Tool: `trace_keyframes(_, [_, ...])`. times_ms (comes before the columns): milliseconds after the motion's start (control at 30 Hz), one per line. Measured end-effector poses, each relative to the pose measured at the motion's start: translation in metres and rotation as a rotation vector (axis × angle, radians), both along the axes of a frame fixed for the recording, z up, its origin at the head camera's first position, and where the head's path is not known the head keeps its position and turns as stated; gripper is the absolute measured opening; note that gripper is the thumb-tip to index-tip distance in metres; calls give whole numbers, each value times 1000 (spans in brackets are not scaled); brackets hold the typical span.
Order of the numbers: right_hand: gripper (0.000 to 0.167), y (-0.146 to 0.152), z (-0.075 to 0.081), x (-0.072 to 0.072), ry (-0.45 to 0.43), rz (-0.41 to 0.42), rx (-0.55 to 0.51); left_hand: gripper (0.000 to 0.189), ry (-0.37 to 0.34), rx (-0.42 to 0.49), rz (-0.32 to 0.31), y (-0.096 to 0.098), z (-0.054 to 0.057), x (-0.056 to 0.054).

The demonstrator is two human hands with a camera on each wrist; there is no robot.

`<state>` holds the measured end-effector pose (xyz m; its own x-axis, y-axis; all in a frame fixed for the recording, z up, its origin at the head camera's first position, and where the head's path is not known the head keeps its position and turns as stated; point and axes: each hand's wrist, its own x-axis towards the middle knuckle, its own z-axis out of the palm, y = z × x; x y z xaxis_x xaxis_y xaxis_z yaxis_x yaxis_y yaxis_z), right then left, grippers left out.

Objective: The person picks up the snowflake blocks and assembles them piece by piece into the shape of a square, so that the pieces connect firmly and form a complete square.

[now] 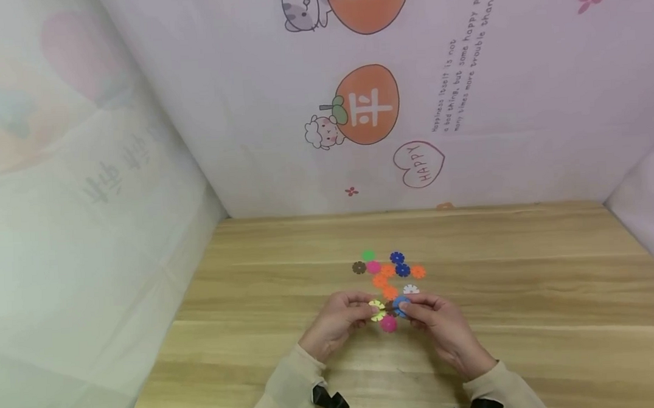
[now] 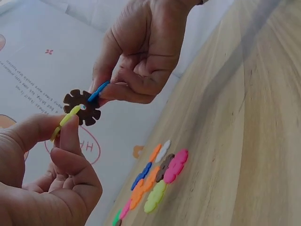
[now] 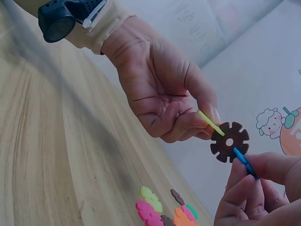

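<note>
Between finger and thumb, my left hand [image 1: 337,320] pinches a yellow notched disc [image 1: 377,311]. Opposite it, my right hand [image 1: 446,328] pinches a blue notched disc [image 1: 400,300]. Between them stands a brown notched disc [image 3: 241,136] with a round centre hole; the yellow and blue discs meet its rim edge-on from opposite sides. The three form one small row, held above the table in both wrist views. Fingertips cover part of the yellow and blue discs. Below the hands lie a pink disc [image 1: 389,324] and another yellow disc [image 2: 155,197].
Farther back on the wooden table [image 1: 274,255] lie loose discs: a green disc [image 1: 368,255], a brown disc [image 1: 359,268], a white disc [image 1: 411,289], blue discs [image 1: 402,270] and several orange discs [image 1: 379,281]. A printed cloth [image 1: 269,139] hangs behind the table.
</note>
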<state>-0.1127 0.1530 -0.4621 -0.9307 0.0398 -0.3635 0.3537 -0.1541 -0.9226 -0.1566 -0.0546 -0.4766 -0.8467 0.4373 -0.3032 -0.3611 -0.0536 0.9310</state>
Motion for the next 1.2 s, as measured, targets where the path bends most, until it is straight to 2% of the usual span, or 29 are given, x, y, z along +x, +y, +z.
trace_keyframes(233, [11,-4,2,2,7,27,17,25,6,1,-22,-8,3,0])
trace_keyframes(500, [41,-5,-2,4,22,-6,37,28,-3,-20,8,-22,2,-2])
trace_keyframes(633, [40,-4,-10,3,66,46,201,28,-5,-23,9,-28,0,-3])
trace_keyframes(767, [31,-6,-18,3,157,134,438,29,-10,-30,4,-31,-2,-4])
trace_keyframes(867, [28,-9,-23,1,220,158,557,30,-11,-38,2,-33,-3,-4])
trace_keyframes(1067, [25,-14,-29,1,307,169,676,31,-13,-37,10,-37,-4,-3])
trace_keyframes(1200, [25,-17,-30,0,316,178,717,29,-15,-32,13,-40,-4,-3])
